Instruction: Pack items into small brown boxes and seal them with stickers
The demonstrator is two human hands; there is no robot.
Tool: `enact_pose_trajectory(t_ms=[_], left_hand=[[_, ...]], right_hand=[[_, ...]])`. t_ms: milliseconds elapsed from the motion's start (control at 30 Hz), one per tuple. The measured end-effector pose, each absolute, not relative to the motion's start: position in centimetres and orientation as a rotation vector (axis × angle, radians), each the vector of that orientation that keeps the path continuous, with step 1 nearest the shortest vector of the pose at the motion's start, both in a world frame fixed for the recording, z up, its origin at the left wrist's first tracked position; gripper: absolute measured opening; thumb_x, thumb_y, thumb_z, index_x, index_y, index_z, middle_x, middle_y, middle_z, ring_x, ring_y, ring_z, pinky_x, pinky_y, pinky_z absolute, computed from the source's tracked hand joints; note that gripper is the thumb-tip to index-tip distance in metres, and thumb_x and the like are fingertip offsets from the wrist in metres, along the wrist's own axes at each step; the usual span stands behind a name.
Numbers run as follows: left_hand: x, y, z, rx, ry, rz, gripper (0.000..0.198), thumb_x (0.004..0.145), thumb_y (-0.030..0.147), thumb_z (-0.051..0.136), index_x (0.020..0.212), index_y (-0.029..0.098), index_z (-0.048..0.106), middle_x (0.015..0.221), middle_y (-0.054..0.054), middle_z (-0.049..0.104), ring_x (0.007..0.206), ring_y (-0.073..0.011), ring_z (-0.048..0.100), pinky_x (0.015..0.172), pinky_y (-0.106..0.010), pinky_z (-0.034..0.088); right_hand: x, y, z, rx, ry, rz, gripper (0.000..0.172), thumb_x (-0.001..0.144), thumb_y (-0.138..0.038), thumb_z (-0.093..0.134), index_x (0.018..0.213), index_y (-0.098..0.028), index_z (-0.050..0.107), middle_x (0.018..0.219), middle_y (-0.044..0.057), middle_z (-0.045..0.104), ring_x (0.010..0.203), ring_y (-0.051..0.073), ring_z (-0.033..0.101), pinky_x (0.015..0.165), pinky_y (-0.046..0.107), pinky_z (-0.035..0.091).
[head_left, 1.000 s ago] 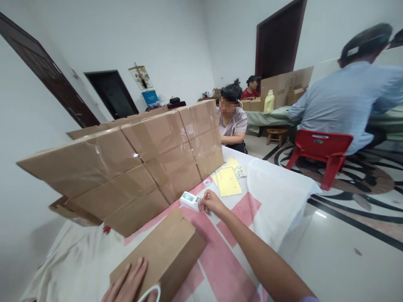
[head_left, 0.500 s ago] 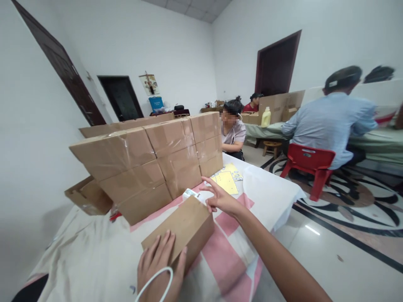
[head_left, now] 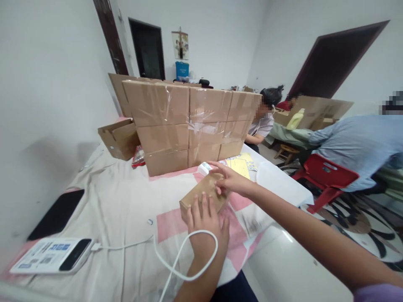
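cardboard box [head_left: 199, 188] lies under the left hand [head_left: 206, 223], fingers spread flat, right hand [head_left: 233, 181] reaching over it, fingers loosely parted.

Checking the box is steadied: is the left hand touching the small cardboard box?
Touching. The head view shows the left hand with fingers on the box.

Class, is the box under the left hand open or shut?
Apparently shut: the box has a flat top under the left hand, no raised flap visible.
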State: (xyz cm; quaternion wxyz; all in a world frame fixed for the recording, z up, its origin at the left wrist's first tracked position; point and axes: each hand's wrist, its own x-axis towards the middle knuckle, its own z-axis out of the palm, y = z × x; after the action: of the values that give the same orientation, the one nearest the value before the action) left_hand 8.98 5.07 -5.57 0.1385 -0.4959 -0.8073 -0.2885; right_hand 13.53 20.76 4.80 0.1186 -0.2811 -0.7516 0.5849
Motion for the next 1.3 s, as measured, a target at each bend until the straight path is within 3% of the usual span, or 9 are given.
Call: enact_pose_trajectory(t_ms=[200, 333, 433, 633, 767, 867, 967, 1133, 1300], left_hand=[[9.5, 5.4, -5.3, -1.396, -2.404, -0.903, 0.062, 0.085, 0.034, 0.057, 0.144, 0.014, 0.053, 0.153, -0.009, 0.051, 0.143, -0.0352, 0.038, 0.121, -0.057, 0.024], [9.4, 5.3, -5.3, -1.418, -2.381, -0.956, 0.061, 0.087, 0.036, 0.056, 0.144, 0.014, 0.052, 0.156, -0.011, 0.048, 0.144, -0.0372, 0.038, 0.12, -0.06, 0.026], [9.4, 5.2, -5.5, -1.412, -2.359, -1.01, 0.056, 0.087, 0.036, 0.057, 0.138, 0.012, 0.057, 0.157, -0.019, 0.043, 0.144, -0.0395, 0.037, 0.118, -0.062, 0.028], [9.5, 5.5, -5.9, -1.396, -2.394, -1.039, 0.049, 0.085, 0.029, 0.055, 0.125, 0.003, 0.061, 0.156, -0.029, 0.038, 0.148, -0.0405, 0.033, 0.118, -0.063, 0.029], [9.5, 5.5, -5.9, -1.381, -2.398, -1.022, 0.049, 0.084, 0.029, 0.055, 0.125, 0.002, 0.061, 0.156, -0.028, 0.04, 0.147, -0.0403, 0.035, 0.119, -0.062, 0.029], [9.5, 5.4, -5.8, -1.372, -2.403, -1.014, 0.04, 0.085, 0.029, 0.054, 0.115, 0.004, 0.064, 0.155, -0.028, 0.041, 0.147, -0.0398, 0.035, 0.119, -0.061, 0.029], [9.5, 5.3, -5.8, -1.382, -2.389, -1.03, 0.036, 0.086, 0.028, 0.055, 0.111, 0.005, 0.065, 0.156, -0.029, 0.04, 0.148, -0.0403, 0.033, 0.118, -0.061, 0.031], [9.3, 5.1, -5.7, -1.42, -2.392, -1.033, 0.033, 0.084, 0.024, 0.058, 0.113, 0.008, 0.063, 0.157, -0.029, 0.036, 0.15, -0.0407, 0.03, 0.117, -0.063, 0.031], [9.3, 5.1, -5.9, -1.413, -2.374, -0.98, 0.029, 0.084, 0.024, 0.057, 0.109, 0.009, 0.062, 0.156, -0.029, 0.038, 0.148, -0.0415, 0.034, 0.117, -0.064, 0.031]], right_hand=[[11.4, 19.3, 4.4, -1.002, -2.231, 1.578, 0.086, 0.077, -0.002, 0.057, 0.154, -0.032, 0.035, 0.151, 0.015, 0.045, 0.053, 0.004, 0.063, 0.042, 0.018, 0.043], [10.6, 19.1, 3.8, -1.023, -2.295, 1.538, 0.093, 0.077, -0.001, 0.059, 0.16, -0.029, 0.026, 0.095, 0.005, 0.073, 0.047, 0.01, 0.062, 0.042, 0.018, 0.043], [10.4, 19.3, 3.3, -1.034, -2.349, 1.561, 0.1, 0.075, 0.0, 0.058, 0.163, -0.028, 0.02, 0.051, -0.007, 0.061, 0.041, 0.013, 0.059, 0.04, 0.018, 0.042], [10.3, 20.2, 1.8, -1.031, -2.406, 1.526, 0.108, 0.064, 0.001, 0.059, 0.162, -0.03, 0.025, 0.043, -0.01, 0.057, 0.034, 0.014, 0.055, 0.038, 0.019, 0.039], [10.2, 20.6, 1.5, -0.993, -2.446, 1.45, 0.108, 0.063, 0.0, 0.063, 0.161, -0.028, 0.028, 0.052, -0.006, 0.064, 0.036, 0.015, 0.055, 0.039, 0.022, 0.04], [11.0, 20.6, 2.3, -1.029, -2.538, 1.146, 0.106, 0.063, -0.005, 0.07, 0.16, -0.028, 0.033, 0.093, 0.008, 0.076, 0.051, 0.017, 0.064, 0.047, 0.027, 0.048], [13.0, 20.6, 3.3, -1.072, -2.68, 0.788, 0.102, 0.064, -0.016, 0.08, 0.157, -0.026, 0.039, 0.132, 0.016, 0.064, 0.087, 0.029, 0.072, 0.07, 0.035, 0.057], [16.2, 20.1, 3.9, -0.793, -2.942, 0.529, 0.068, 0.079, -0.011, 0.065, 0.143, -0.032, 0.059, 0.16, 0.008, 0.041, 0.139, 0.035, 0.05, 0.103, 0.045, 0.049], [16.2, 19.3, 3.2, -0.582, -3.04, 0.387, 0.072, 0.073, 0.0, 0.06, 0.136, -0.036, 0.066, 0.162, 0.001, 0.038, 0.132, 0.035, 0.057, 0.1, 0.045, 0.051]])
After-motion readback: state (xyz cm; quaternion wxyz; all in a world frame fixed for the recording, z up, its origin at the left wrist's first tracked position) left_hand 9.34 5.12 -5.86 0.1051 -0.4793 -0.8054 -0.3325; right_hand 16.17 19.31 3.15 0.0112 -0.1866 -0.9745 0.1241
